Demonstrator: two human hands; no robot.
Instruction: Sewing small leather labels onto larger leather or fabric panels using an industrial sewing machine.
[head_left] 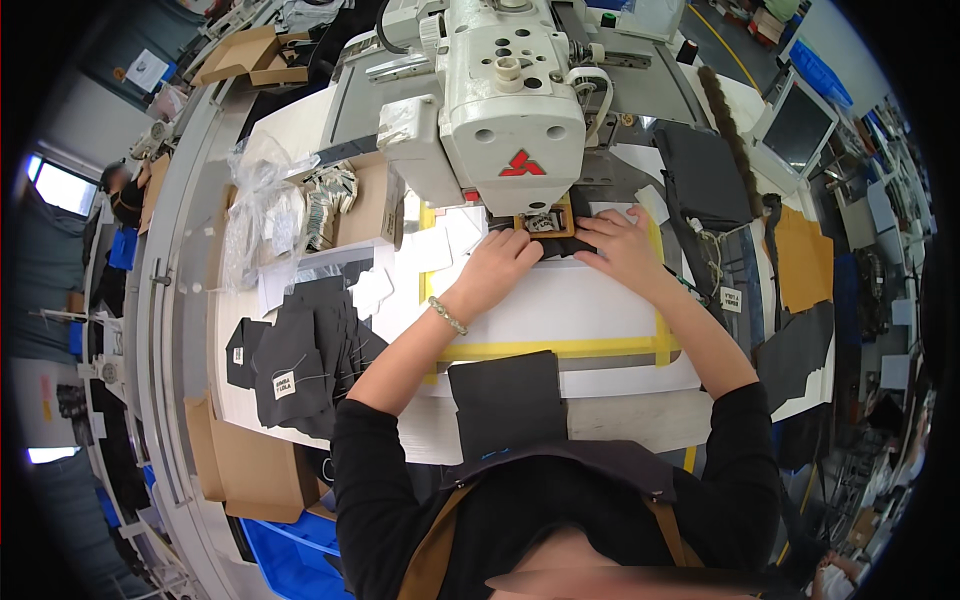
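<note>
Both my hands are under the head of a white industrial sewing machine (512,125), on either side of its small yellow-edged clamp frame (567,222). A pale label (545,222) shows inside that frame, with black fabric (560,246) around and below it. My left hand (500,262) lies at the frame's left edge, its fingers stretched forward on the fabric. On the other side my right hand (622,248) rests flat with spread fingers, pressing on the fabric. Under my hands is a white work plate (570,305) edged with yellow tape.
Left of the plate lie a pile of dark fabric pieces (305,345) with pale labels, a cardboard box (362,215) of labels and a clear plastic bag (262,215). Dark panels (508,405) lie at the front edge. At the right are black fabric (705,175) and a monitor (797,125).
</note>
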